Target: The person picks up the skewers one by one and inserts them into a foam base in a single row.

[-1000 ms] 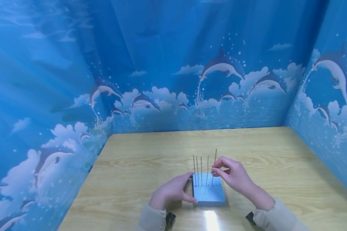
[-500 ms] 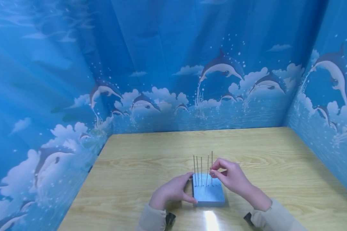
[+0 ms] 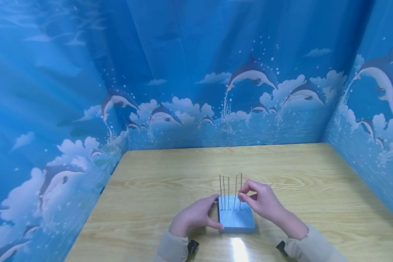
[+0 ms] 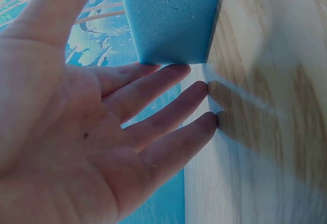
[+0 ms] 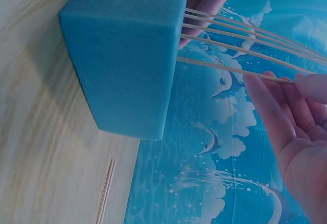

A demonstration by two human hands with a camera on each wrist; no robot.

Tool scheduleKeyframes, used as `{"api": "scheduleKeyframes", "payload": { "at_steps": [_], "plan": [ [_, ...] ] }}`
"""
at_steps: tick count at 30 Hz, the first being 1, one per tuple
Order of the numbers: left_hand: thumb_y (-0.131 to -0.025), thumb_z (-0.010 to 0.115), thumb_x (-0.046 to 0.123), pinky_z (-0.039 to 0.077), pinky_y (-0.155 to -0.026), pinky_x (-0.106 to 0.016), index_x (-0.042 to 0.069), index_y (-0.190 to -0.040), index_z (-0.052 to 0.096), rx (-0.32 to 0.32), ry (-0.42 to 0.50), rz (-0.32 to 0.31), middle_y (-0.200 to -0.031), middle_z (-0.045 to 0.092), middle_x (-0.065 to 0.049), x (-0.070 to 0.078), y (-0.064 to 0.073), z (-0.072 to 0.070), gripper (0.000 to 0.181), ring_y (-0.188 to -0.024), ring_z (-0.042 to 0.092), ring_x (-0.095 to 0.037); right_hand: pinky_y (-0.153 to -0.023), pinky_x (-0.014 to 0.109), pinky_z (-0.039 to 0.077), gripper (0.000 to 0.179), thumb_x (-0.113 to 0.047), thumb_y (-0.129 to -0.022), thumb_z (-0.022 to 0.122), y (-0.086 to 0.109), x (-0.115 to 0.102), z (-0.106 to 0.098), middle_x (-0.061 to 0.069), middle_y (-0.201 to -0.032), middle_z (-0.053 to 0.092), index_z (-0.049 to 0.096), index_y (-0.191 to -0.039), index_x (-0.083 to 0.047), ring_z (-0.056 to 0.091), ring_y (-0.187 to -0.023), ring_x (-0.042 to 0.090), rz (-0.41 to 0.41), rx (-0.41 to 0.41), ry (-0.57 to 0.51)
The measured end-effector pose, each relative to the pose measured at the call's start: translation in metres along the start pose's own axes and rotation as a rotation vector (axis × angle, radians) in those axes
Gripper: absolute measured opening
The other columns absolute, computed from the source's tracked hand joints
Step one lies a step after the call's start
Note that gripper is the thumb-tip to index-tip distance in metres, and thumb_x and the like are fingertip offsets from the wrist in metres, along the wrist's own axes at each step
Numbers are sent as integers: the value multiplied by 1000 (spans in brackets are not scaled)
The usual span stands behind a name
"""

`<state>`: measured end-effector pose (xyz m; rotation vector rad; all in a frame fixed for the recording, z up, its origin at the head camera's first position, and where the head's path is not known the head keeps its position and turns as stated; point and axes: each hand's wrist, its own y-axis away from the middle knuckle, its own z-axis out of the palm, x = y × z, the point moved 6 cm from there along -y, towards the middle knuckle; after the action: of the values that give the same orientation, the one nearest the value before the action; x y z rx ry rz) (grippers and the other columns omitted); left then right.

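- A thin stick [image 3: 241,179] is standing nearly upright, its lower end meeting the top of a blue block [image 3: 237,219].
- The right hand [image 3: 265,200] is pinching this stick; its grip is narrow, between thumb and fingers.
- Four more sticks [image 3: 228,189] are rising from the block in a row, left of the pinched one.
- The left hand [image 3: 196,215] is spanning the block's left side, its grip wide, straight fingers touching the far face, thumb resting at the near corner.
- The block is sitting on a wood-grain tabletop [image 3: 163,174].
- Two loose sticks [image 3: 286,188] are lying beyond the right hand.
- A dolphin-printed blue backdrop [image 3: 183,54] is hanging behind.
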<state>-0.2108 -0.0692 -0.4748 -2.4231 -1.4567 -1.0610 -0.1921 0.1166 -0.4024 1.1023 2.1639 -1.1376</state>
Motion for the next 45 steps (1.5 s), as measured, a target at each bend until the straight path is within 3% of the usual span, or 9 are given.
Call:
{"api": "scheduleKeyframes", "payload": {
  "at_steps": [16,31,40,45],
  "plan": [
    [-63,88,49,34,-119,-48,13,-155,31,-14,20,-22,-158,40,-6,-1,1,0,113,-143,40,-25,-61,18,60,22,14,-79,71,4,-5,4,7,-81,68,59,-83,-4,72,-74,16,-110,45,-6],
    [-63,87,51,34,-119,-47,13,-155,31,-1,3,-2,-157,40,-7,-1,-1,1,114,-143,41,-25,-62,18,60,21,12,-80,71,4,7,4,5,-81,68,59,-83,-6,72,-75,10,-23,29,-26],
    [-62,88,51,34,-119,-48,15,-155,32,-17,19,-26,-157,40,-5,-2,0,0,114,-143,41,-25,-67,17,60,12,2,-85,72,2,6,3,7,-83,70,63,-86,-7,71,-79,11,64,-30,-18],
    [-62,88,50,34,-119,-48,15,-155,31,-12,19,-24,-158,40,-5,-1,1,0,114,-143,41,-25,-69,18,60,14,1,-84,73,2,5,0,5,-87,74,67,-93,-8,70,-81,8,38,-55,39]
  ]
}}
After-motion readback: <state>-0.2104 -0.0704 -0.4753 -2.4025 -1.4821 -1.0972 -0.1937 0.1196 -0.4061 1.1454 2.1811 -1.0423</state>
